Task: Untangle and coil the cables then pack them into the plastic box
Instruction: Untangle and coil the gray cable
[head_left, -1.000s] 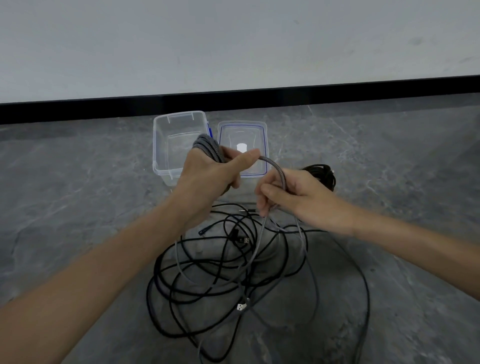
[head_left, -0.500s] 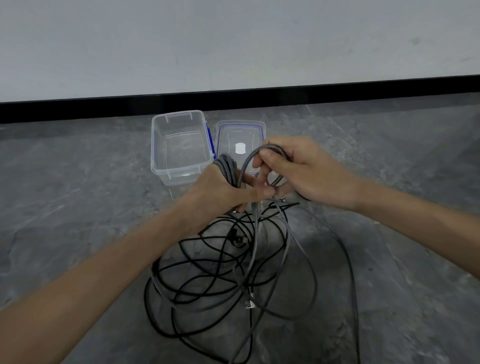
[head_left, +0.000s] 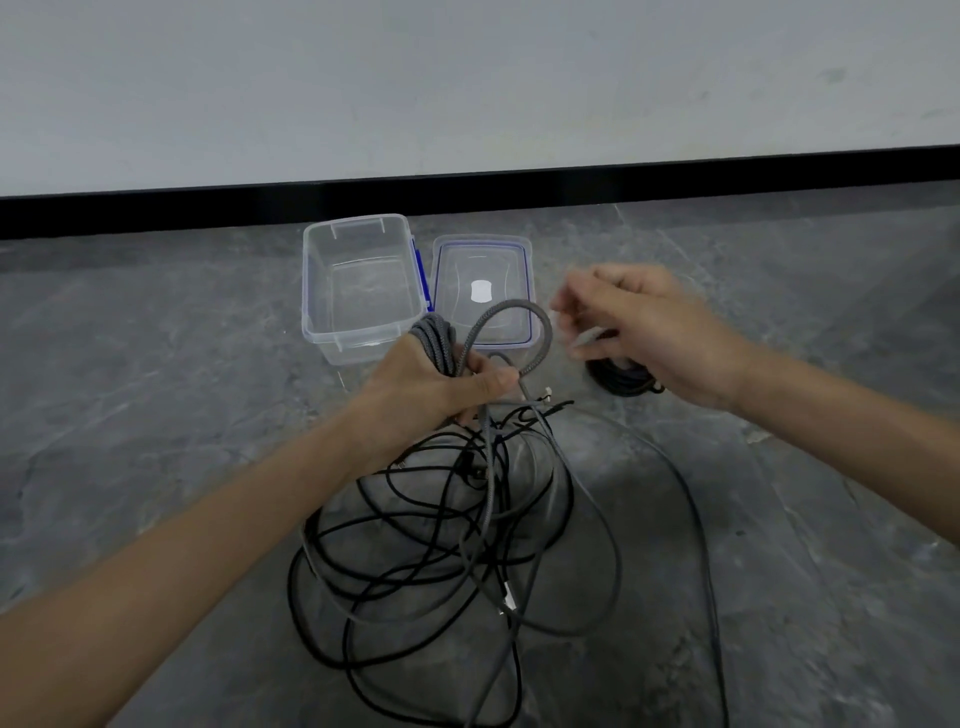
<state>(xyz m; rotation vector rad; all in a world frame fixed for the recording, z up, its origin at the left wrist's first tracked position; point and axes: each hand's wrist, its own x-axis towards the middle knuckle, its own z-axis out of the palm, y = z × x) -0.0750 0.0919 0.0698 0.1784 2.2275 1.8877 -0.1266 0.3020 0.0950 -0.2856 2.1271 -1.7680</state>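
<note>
My left hand (head_left: 436, 389) grips a coil of grey braided cable (head_left: 435, 340) wound round it, with one fresh loop (head_left: 524, 322) standing up above the thumb. The cable's tail hangs down into a tangle of black and grey cables (head_left: 457, 551) on the floor. My right hand (head_left: 649, 332), blurred by motion, is to the right of the loop and apart from it, fingers loosely spread and holding nothing. The clear plastic box (head_left: 358, 332) stands empty behind my left hand.
The box's clear lid (head_left: 519, 249) with a blue seal lies flat to the right of the box. A coiled black cable (head_left: 623, 379) lies on the floor under my right hand. Grey stone floor runs to a black skirting and a white wall.
My right hand laid a new loop of grey cable onto my left hand, let go of it and moved off to the right. My left hand kept its grip on the coil.
</note>
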